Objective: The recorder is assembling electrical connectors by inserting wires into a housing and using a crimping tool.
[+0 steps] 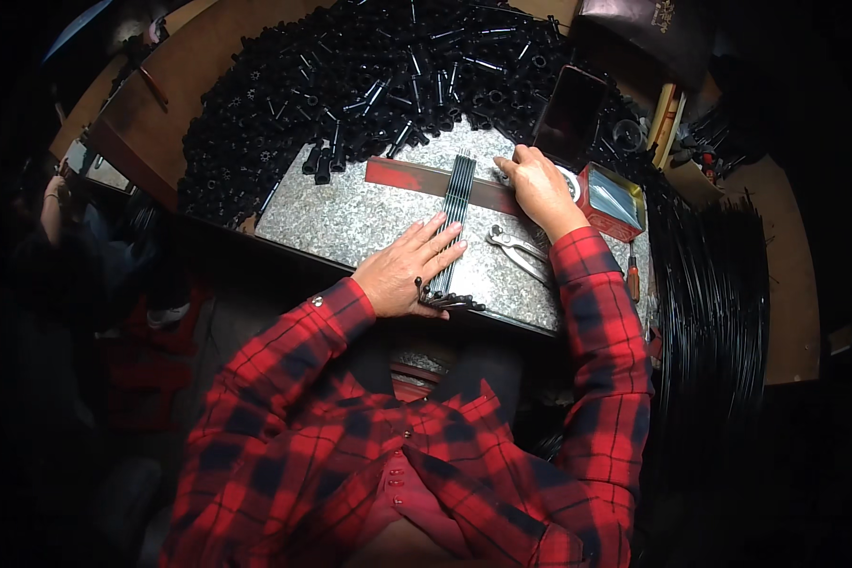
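Observation:
A row of thin dark rods (456, 194) lies side by side on the speckled grey board (322, 213), across a flat red-and-dark bar (402, 175). Small black knobs cap the rods' near ends. My left hand (402, 273) lies over the rods' near part, fingers stretched out flat. Above the bar's right end is my right hand (542, 194), its fingers curled; whatever they hold is hidden. Partly behind that hand sits a white round object (570, 184). Metal pincers (521, 254) lie between my hands, handles toward my right forearm.
A large heap of black tubular parts (379, 80) covers the back. A dark phone (570, 112) leans there. At right stand a red tin (612, 202) holding thin pieces, a screwdriver (633, 280), and many long black rods (715, 293). A person's arm (53, 204) shows far left.

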### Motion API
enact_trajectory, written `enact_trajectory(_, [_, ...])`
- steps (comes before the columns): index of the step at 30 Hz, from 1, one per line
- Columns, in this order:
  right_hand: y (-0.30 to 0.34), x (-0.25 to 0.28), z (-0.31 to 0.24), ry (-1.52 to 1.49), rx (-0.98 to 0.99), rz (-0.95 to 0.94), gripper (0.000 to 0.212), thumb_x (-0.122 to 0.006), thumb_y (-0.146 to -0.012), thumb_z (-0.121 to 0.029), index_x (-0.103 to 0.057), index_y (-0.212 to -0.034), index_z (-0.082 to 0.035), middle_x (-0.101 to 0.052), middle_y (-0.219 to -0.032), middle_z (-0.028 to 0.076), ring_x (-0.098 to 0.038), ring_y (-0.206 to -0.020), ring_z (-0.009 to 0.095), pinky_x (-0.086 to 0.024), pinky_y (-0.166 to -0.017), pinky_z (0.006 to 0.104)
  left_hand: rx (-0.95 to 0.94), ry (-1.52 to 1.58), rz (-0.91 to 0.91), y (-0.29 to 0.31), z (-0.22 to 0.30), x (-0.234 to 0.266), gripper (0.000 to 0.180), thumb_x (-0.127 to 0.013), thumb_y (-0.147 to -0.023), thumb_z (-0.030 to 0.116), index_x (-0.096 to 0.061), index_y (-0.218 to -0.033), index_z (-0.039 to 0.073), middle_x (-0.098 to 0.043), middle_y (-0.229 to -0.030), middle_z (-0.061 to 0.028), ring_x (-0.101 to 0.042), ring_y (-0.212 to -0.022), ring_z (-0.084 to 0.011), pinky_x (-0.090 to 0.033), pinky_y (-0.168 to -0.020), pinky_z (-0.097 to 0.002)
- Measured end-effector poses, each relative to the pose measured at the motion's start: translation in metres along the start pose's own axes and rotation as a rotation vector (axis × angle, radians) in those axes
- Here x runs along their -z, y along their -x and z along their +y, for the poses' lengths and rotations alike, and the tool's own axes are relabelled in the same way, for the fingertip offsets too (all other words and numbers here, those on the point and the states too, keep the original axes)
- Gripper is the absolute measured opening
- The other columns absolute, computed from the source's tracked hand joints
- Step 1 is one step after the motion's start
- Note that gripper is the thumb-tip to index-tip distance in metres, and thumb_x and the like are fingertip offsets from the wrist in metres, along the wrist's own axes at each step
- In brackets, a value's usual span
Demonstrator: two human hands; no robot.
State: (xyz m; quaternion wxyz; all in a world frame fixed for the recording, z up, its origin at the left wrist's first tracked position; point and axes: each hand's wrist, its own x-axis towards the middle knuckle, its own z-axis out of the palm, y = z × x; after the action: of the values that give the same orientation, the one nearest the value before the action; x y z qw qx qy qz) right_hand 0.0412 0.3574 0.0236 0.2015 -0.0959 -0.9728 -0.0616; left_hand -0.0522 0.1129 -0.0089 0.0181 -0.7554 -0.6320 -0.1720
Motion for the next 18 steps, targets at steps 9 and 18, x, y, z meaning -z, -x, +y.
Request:
enact_trajectory(9, [-0.0007,-0.0050,0.0002,-0.039,0.025,0.028,0.031,-0.052,-0.078,-0.007,-0.065,-0.106,-0.009,-0.056,-0.089,0.012,-0.056,-0.088,0.026,-0.048,-0.077,0.0349,0.016,0.006,0.017,-0.0002,0.0012,0.0003,0.094,-0.072,-0.063,0.052,-0.034,-0.134,0.004,-0.029,-0.142,-0.0158,-0.022,-0.134,-0.0349,-0.026,-0.106,-0.0483])
enact_trajectory(18, [-0.0076,-0.0053,-0.0095,-0.072,0.023,0.020,0.032,-0.050,-0.079,-0.007,-0.062,-0.109,-0.007,-0.054,-0.091,0.013,-0.054,-0.090,0.027,-0.047,-0.079,0.0350,0.013,0.004,0.011,0.0017,-0.0004,0.0002,0.095,-0.071,-0.064,0.053,-0.033,-0.135,0.004,-0.029,-0.142,-0.0160,-0.022,-0.134,-0.0355,-0.026,-0.106,-0.0488])
